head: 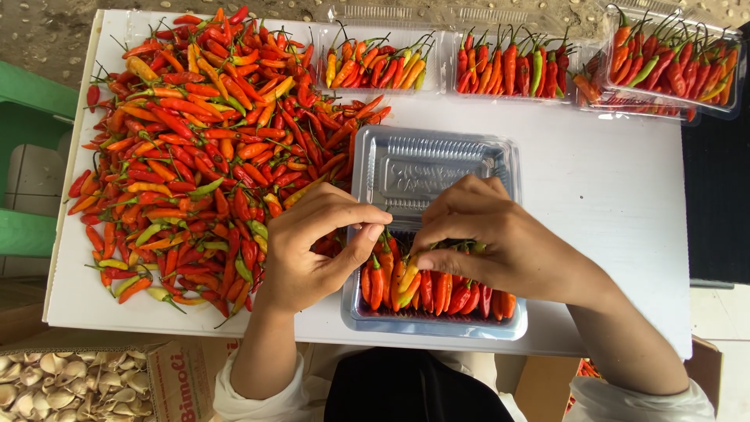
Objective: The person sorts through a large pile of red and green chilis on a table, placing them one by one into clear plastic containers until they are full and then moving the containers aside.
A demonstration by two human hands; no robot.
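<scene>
A clear plastic clamshell tray (437, 324) sits open in front of me, its lid (433, 168) folded back. A row of red and orange chilies (437, 291) lies in the tray's base. My right hand (500, 242) rests over the tray, fingertips pinching a chili in the row. My left hand (316, 242) hovers at the tray's left edge, thumb and forefinger close together near the chili stems; whether it holds one I cannot tell. A big loose pile of chilies (211, 148) covers the left half of the white table (609, 203).
Three filled clear trays of chilies (375, 66) (512, 70) (672, 66) line the far edge. A cardboard box of garlic cloves (70, 383) stands below the table at left. Green stools (27, 156) stand beyond the left edge.
</scene>
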